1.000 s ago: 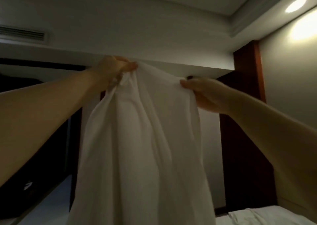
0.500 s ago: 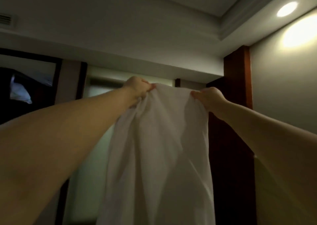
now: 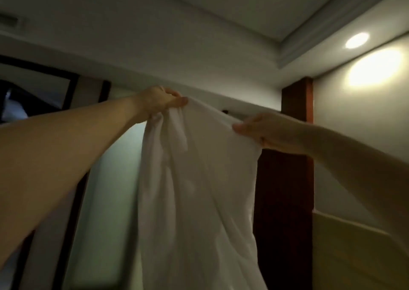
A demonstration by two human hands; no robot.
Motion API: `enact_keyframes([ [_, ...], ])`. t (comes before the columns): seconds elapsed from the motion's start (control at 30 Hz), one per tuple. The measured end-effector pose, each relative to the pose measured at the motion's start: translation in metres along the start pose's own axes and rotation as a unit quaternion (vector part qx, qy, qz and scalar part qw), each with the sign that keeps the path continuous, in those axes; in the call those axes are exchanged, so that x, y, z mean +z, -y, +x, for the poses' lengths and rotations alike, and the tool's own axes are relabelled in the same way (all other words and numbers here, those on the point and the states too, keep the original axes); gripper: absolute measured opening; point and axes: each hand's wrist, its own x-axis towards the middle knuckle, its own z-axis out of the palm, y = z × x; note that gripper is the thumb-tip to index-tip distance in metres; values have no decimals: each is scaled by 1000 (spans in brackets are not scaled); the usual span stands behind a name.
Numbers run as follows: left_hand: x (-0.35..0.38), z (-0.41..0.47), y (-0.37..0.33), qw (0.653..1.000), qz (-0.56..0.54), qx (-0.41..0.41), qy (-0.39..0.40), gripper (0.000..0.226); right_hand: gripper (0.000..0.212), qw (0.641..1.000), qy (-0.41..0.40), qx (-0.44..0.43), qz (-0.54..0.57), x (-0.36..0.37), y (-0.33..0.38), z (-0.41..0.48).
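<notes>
Holding the white sheet (image 3: 194,190) up high, I have both hands clamped on its top edge. My left hand (image 3: 159,100) grips a bunched corner. My right hand (image 3: 272,132) pinches the edge with the thumb on my side and the fingers behind the cloth.

Compared with half a second ago, the hands have drawn further apart, and the right one now sits a little lower than the left. The edge between them, gathered before, now runs as a fairly taut line sloping down toward the right hand. Below the hands the sheet hangs in long loose folds and runs out of view at the bottom, so I cannot tell where its lower end lies.

I judge this as the opening-out step: the cloth is spread enough to find its width, though folds near the left hand say that corner is not yet sorted.

A frosted panel (image 3: 106,179) stands beyond and below the left hand, a dark wooden post (image 3: 287,190) below the right, and a ceiling light (image 3: 356,40) above the right.
</notes>
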Motion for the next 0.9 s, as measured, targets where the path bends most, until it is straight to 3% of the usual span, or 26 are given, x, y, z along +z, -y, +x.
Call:
enact_keyframes([
  [0.1, 3, -62, 42, 993, -10, -58, 102, 36, 37, 990, 101, 53, 85, 67, -36, -35],
  [0.2, 0, -141, 98, 977, -22, -142, 159, 54, 47, 983, 76, 88, 143, 146, -80, -60],
  [0.33, -10, -267, 178, 950, 8, -248, 191, 70, 36, 971, 58, 133, 192, 266, -107, -94],
  [0.43, -25, -352, 217, 945, 62, -291, 136, 47, 28, 961, 85, 124, 233, 334, -103, -116],
  [0.5, -42, -392, 235, 948, 63, -305, 70, 46, 47, 954, 83, 117, 261, 367, -100, -126],
  [0.57, -58, -417, 240, 951, 35, -304, 50, 49, 44, 945, 86, 119, 293, 389, -99, -134],
  [0.73, -72, -436, 242, 938, -29, -333, 96, 57, 37, 922, 125, 128, 343, 398, -108, -139],
  [0.83, -56, -428, 238, 925, 10, -357, 130, 40, 37, 950, 36, 138, 276, 405, -120, -139],
  [0.9, -37, -418, 236, 917, 103, -353, 156, 25, 41, 975, -29, 102, 193, 410, -126, -138],
])
